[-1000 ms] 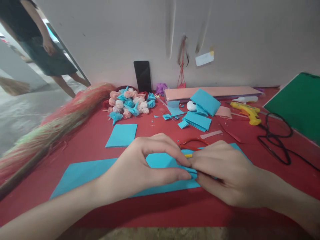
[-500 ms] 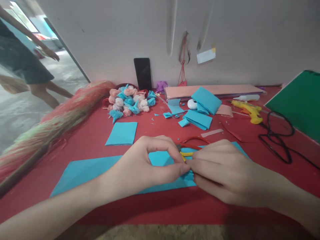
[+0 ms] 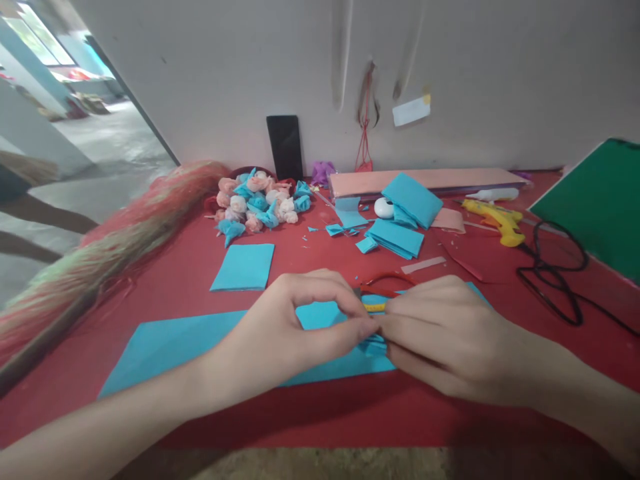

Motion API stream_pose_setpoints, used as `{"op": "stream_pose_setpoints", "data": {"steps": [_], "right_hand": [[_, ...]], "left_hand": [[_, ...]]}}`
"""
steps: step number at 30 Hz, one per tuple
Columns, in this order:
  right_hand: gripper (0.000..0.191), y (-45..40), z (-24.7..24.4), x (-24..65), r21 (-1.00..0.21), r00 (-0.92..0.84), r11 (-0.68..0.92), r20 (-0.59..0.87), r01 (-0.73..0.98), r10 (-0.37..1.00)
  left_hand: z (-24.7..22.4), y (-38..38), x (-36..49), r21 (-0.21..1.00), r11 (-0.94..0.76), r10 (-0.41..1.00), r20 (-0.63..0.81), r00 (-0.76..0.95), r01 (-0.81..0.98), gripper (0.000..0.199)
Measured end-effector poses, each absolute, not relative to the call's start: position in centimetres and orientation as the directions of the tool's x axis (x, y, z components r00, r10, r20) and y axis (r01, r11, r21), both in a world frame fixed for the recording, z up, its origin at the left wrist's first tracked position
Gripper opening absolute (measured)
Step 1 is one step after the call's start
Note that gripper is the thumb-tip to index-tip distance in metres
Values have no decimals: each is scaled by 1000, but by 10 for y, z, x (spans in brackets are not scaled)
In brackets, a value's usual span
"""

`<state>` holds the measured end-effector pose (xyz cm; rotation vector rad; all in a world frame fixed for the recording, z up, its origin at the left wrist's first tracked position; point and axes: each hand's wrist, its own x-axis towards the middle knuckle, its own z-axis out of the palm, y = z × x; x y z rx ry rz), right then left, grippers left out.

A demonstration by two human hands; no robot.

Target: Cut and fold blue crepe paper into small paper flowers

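Note:
My left hand (image 3: pixel 305 327) is closed in a pinch, thumb and forefinger meeting at the folded layers of blue crepe paper (image 3: pixel 375 347). Beside it my right hand (image 3: pixel 450 340) has its fingers bent over the same folds, fingertips touching the left ones. A short stretch of yellow measuring tape (image 3: pixel 375 308) shows between the hands and runs under the right fingers. Red-handled scissors (image 3: pixel 385 281) lie just beyond, partly hidden by the right hand. Under both hands stretches a long blue crepe paper strip (image 3: pixel 185 340).
A folded blue square (image 3: pixel 243 267) lies left. Behind are paper roses (image 3: pixel 260 200), a phone (image 3: pixel 286 147) leaning on the wall, stacked blue pieces (image 3: pixel 397 239) and scraps. At right are a yellow glue gun (image 3: pixel 495 220), its black cord (image 3: pixel 555 280) and a green board (image 3: pixel 600 207).
The yellow tape end near my left fingertips has gone from sight, leaving a shorter stretch showing. My hands have barely moved. A person at the far left has moved mostly out of view.

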<state>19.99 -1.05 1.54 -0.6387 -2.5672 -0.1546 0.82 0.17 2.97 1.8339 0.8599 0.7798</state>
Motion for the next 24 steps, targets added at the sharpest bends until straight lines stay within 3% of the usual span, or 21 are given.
{"op": "stream_pose_setpoints", "data": {"steps": [6, 9, 13, 15, 17, 24], "right_hand": [[37, -9, 15, 200, 54, -772, 897, 534, 438, 345], [31, -6, 15, 201, 77, -752, 898, 581, 433, 312], [25, -3, 17, 203, 89, -729, 897, 621, 433, 289], [22, -3, 17, 203, 67, -705, 897, 646, 436, 294], [21, -4, 17, 203, 51, -695, 899, 654, 435, 299], [34, -11, 14, 199, -70, -678, 902, 635, 426, 370]], "left_hand": [[27, 2, 5, 936, -312, 797, 164, 581, 164, 16], [25, 4, 2, 909, -406, 750, 271, 603, 97, 18], [25, 8, -1, 687, -726, 559, 563, 609, 31, 7], [26, 9, -2, 571, -820, 472, 642, 604, 34, 12], [25, 10, -2, 530, -847, 448, 668, 594, 42, 11], [15, 13, -1, 764, -645, 626, 519, 582, 12, 13]]}}
